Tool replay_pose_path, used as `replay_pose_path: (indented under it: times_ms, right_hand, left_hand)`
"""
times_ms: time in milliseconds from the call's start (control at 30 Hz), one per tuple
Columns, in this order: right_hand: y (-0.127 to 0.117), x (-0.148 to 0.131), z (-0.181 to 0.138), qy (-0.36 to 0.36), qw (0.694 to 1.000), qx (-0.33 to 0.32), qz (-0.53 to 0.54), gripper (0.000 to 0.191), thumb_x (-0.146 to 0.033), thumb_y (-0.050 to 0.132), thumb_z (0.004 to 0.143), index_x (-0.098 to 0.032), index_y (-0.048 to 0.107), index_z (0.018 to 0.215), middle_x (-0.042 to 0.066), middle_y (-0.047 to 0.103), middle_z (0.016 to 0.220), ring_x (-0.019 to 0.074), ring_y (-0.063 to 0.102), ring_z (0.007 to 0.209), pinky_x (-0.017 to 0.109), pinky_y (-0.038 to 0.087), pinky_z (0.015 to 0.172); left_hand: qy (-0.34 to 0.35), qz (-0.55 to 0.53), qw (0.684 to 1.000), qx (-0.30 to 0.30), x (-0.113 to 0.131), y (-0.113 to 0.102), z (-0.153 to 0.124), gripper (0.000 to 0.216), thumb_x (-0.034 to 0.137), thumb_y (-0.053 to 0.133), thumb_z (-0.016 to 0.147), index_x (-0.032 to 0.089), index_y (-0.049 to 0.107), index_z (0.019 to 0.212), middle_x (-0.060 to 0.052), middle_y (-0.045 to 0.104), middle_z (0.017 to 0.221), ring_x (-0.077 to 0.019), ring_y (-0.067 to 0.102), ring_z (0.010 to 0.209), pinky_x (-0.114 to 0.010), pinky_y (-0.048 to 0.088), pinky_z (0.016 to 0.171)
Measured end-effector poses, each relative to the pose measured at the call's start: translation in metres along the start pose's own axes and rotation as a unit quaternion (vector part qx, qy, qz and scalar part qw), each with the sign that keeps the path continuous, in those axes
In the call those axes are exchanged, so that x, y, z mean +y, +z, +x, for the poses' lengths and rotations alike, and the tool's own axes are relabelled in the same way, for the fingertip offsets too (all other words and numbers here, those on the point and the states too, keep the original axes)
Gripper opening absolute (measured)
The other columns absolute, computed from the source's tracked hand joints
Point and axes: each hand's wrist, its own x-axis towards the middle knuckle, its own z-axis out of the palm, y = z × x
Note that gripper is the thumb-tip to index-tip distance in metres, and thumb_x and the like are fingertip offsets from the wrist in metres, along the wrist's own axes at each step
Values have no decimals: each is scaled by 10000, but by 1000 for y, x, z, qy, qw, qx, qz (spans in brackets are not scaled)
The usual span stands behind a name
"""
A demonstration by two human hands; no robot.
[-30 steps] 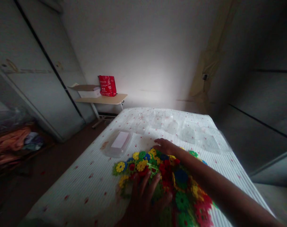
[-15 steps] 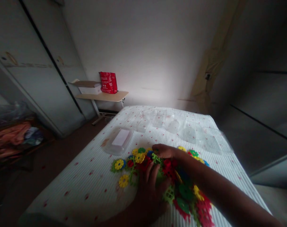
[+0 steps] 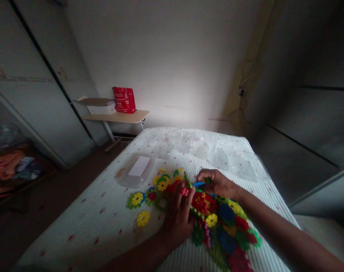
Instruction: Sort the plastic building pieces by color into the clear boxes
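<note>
On the bed, left hand (image 3: pixel 179 215): lies spread and flat on the pile, fingertips touching a pink disc (image 3: pixel 185 191), not closed round it.
Right hand (image 3: pixel 215 182): at 1 o'clock from the left hand, fingers curled and pinching a blue disc (image 3: pixel 198 184).
Discs (image 3: pixel 222 226): a bright heap under and between both hands, spreading to 4 o'clock; two loose yellow discs (image 3: pixel 143 218) lie apart at 9 o'clock.
Bed (image 3: pixel 104 226): white sheet with red dots. Bare sheet runs wide from 7 to 9 o'clock, out to the left edge. The right edge is near the pile at 3 o'clock, with little room there.
Box (image 3: pixel 136 173): clear, with a white piece inside, at 10 o'clock, just beyond the loose discs.
Tubs (image 3: pixel 225 160): a row of clear ones across 11 to 1 o'clock, between the hands and the far edge.
Side table (image 3: pixel 118 117): past the far-left corner at 11 o'clock, bearing a red bag (image 3: pixel 123 100).
Wardrobe (image 3: pixel 33 98): along the left wall, with clothes (image 3: pixel 7 170) heaped at its foot.
</note>
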Motion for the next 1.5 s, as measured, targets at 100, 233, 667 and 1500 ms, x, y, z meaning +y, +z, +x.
replay_pose_path:
  times_ms: [100,233,667,1500]
  right_hand:
    - [2,-4,-25,-59,994,49,-72,166,-113,589,703,-193,600,848,29,604,882,148,552,804,281,448,735]
    - [7,-4,-56,-77,990,52,-109,115,-128,556,778,-205,591,856,50,606,914,162,571,857,306,467,773]
    - [3,-5,-90,-25,986,78,-147,136,-257,577,806,-206,611,927,104,593,1100,217,575,1003,345,483,850]
    - [22,37,13,108,991,-57,-52,496,-167,649,570,-198,624,1064,35,628,1039,196,580,889,300,464,755]
  left_hand:
    - [-1,-4,1000,-11,0,-4,-1,830,44,546,653,223,278,1419,-117,70,1535,-363,119,1393,-551,293,1077]
    - [-3,-14,1000,-10,0,-13,-1,645,63,564,652,192,471,1277,-123,159,1514,-355,162,1383,-557,290,1078]
    - [-24,87,996,5,-32,-62,-17,451,343,550,794,210,508,1222,-130,355,1412,-307,376,1263,-494,359,1006]
    - [-79,26,995,-58,-50,-33,-26,629,92,521,654,252,521,1262,-72,502,1297,-269,473,1149,-450,429,943]
